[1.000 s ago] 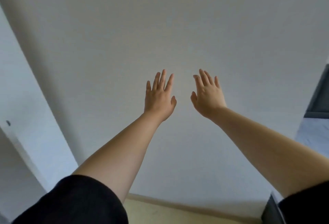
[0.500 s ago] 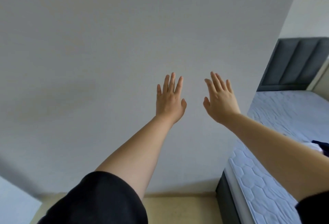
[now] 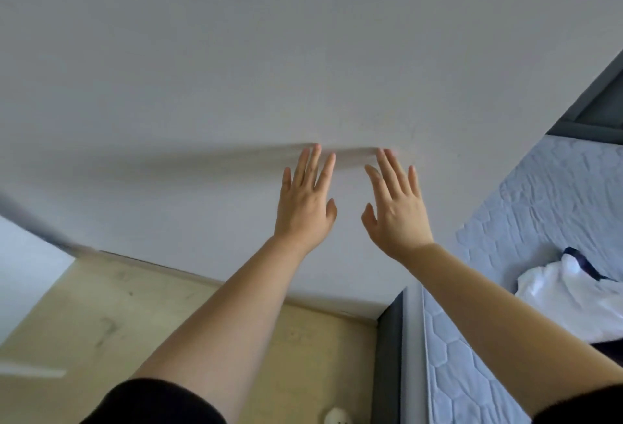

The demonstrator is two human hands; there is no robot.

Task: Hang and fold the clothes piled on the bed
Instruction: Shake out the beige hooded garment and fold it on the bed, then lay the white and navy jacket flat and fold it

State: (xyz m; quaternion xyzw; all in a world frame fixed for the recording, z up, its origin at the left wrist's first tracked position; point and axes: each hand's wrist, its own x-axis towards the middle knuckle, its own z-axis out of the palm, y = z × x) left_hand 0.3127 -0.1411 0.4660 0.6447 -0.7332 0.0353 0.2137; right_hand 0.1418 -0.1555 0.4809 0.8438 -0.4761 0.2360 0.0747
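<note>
Straight ahead, from 9 through 12 to 2 o'clock, a plain grey-white wall (image 3: 236, 52) fills most of my view. A beige floor (image 3: 135, 322) lies at 7 o'clock, blurred and streaked. At 3 to 5 o'clock is the pale blue quilted mattress (image 3: 539, 204). Its dark grey bed frame (image 3: 391, 356) edges it on the side towards 6 o'clock, and a grey headboard (image 3: 600, 110) is cut off by the picture's edge at 2 o'clock.

Both of my bare forearms reach up from 6 o'clock. Black sleeves (image 3: 151, 403) show at the bottom corners.

On the mattress at 4 o'clock lies a crumpled white garment (image 3: 566, 302). What I see of it stretches from 9 to 3 o'clock and runs off the frame, so I cannot tell its true long axis or what kind of garment it is. A dark strip (image 3: 583, 263) on its upper part slants from 10 to 4 o'clock. More dark cloth (image 3: 606, 346) peeks out below it, partly behind my right forearm.

My left hand (image 3: 305, 207) and right hand (image 3: 396, 214) are side by side near the centre, apart, backs towards me. Their fingers are straight and spread, pointing to 12 o'clock, and they grasp nothing. I cannot tell whether the fingertips touch the wall.

A small pale object (image 3: 337, 417) at 6 o'clock is cut off.
</note>
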